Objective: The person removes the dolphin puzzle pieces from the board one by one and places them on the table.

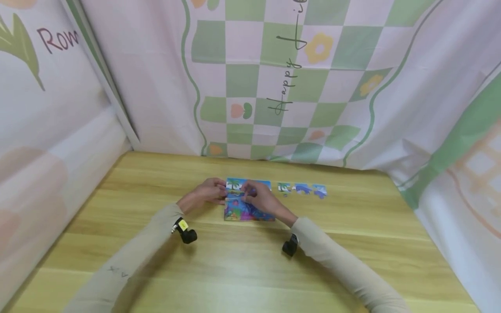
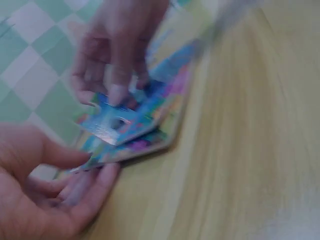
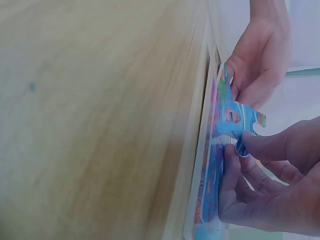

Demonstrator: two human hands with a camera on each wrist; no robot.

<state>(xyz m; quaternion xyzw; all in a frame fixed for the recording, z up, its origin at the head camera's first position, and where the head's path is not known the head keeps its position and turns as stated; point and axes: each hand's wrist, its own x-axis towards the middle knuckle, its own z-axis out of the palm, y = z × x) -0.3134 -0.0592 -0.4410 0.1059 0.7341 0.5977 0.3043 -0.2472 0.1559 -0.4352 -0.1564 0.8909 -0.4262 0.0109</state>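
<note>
A colourful jigsaw puzzle board (image 1: 231,214) with a sea picture lies flat on the table. My left hand (image 1: 209,191) is at its left edge; in the left wrist view the thumb (image 2: 72,156) and fingers pinch a corner of the board. Above the board my right hand (image 1: 261,199) pinches a blue puzzle piece (image 2: 107,122) between thumb and fingers. The piece (image 3: 243,119) is tilted up off the board in the right wrist view. The right hand hides part of the board in the head view, and the left wrist view is blurred.
Right of the board lie several loose puzzle pieces, among them one with a palm tree (image 1: 283,187) and a purple-blue one (image 1: 302,188). The wooden table (image 1: 235,269) ends at a checkered curtain (image 1: 274,87) behind. White printed cloth hangs on both sides.
</note>
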